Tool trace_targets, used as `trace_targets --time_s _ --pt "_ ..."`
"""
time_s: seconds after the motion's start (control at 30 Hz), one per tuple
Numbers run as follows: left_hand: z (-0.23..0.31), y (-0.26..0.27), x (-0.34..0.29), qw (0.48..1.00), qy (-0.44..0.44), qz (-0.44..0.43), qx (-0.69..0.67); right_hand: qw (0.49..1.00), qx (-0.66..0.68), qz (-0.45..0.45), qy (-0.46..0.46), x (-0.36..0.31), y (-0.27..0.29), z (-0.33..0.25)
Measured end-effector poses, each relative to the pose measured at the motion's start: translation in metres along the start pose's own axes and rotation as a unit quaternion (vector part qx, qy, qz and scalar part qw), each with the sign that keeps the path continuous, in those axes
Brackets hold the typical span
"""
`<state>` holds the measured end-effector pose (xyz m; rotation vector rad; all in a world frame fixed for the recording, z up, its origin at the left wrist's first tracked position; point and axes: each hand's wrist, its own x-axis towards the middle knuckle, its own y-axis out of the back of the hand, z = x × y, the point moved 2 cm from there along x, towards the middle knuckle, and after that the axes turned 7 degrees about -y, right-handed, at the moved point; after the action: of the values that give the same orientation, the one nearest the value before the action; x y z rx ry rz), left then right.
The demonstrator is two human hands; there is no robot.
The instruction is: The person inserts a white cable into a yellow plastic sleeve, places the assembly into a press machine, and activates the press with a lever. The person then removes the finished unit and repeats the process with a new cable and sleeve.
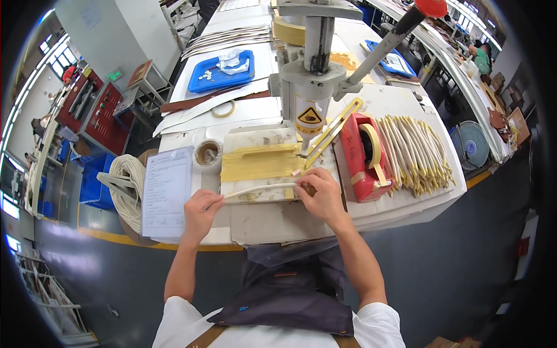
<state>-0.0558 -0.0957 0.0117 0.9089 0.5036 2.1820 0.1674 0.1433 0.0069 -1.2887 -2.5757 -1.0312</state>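
Note:
A short length of white cord (261, 188) stretches between my two hands in front of the press base. My left hand (200, 211) pinches its left end, and my right hand (321, 196) grips the other end, thumb and fingers together. Behind the cord lies a pale block covered with yellow tape strips (261, 162). Above it stands a grey hand press (307, 87), its tip coming down close to a small pinkish bit (296, 172) near my right fingers. My right hand partly hides the cord's right end.
A red tape dispenser (353, 156) stands right of the press, beside a row of white cords with yellow ends (415, 151). To the left are a tape roll (208, 154), a printed sheet (167, 194) and a cord coil (125, 185). A blue tray (220, 84) sits farther back.

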Motion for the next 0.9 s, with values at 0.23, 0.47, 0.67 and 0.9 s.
trace_targets --time_s 0.23,0.47,0.67,0.9 --pt "-0.012 0.003 0.004 0.997 0.049 -0.037 -0.045 1.000 -0.001 0.012 0.020 0.000 -0.002 -0.001" --pt "-0.024 0.001 0.005 0.986 0.120 -0.032 -0.109 0.998 -0.016 0.047 0.040 0.001 -0.007 0.000" --pt "-0.017 0.000 0.012 0.965 0.229 -0.042 -0.121 0.998 -0.019 0.057 0.032 0.002 -0.006 -0.002" --pt "-0.011 0.012 0.019 0.990 0.067 -0.116 0.051 0.998 -0.008 0.054 0.038 0.003 -0.008 -0.003"
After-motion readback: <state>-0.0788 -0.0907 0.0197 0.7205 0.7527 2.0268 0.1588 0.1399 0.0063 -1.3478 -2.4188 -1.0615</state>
